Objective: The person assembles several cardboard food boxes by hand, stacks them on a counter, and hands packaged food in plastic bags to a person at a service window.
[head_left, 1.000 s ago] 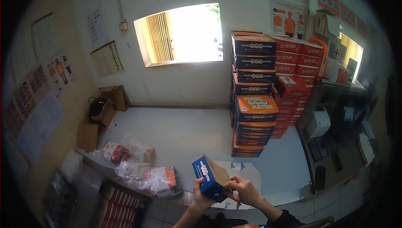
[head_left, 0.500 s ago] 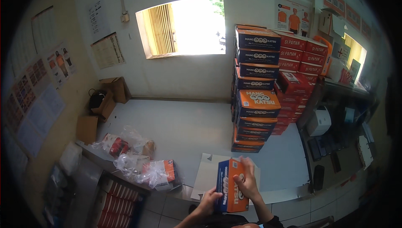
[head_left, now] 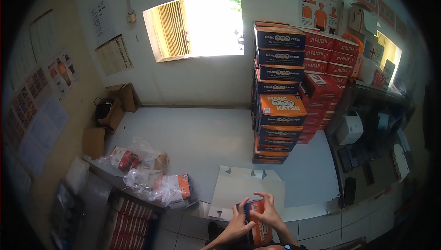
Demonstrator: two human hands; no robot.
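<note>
White counter (head_left: 202,135) lies bare left of stacked boxes (head_left: 275,112); both hands (head_left: 252,213) clasp an orange-blue box (head_left: 257,222) at its near edge.

Mostly hidden, cut off low in the view

Orange and blue carton (head_left: 258,224) largely covered by left hand (head_left: 239,222) and right hand (head_left: 268,213), its lower end lost among the forearms near the bottom edge; flat white cardboard sheet (head_left: 248,188) partly masked behind both hands; contents of clear plastic bags (head_left: 151,181) too crumpled to make out; dark desk items (head_left: 363,158) at right too small to identify.
</note>
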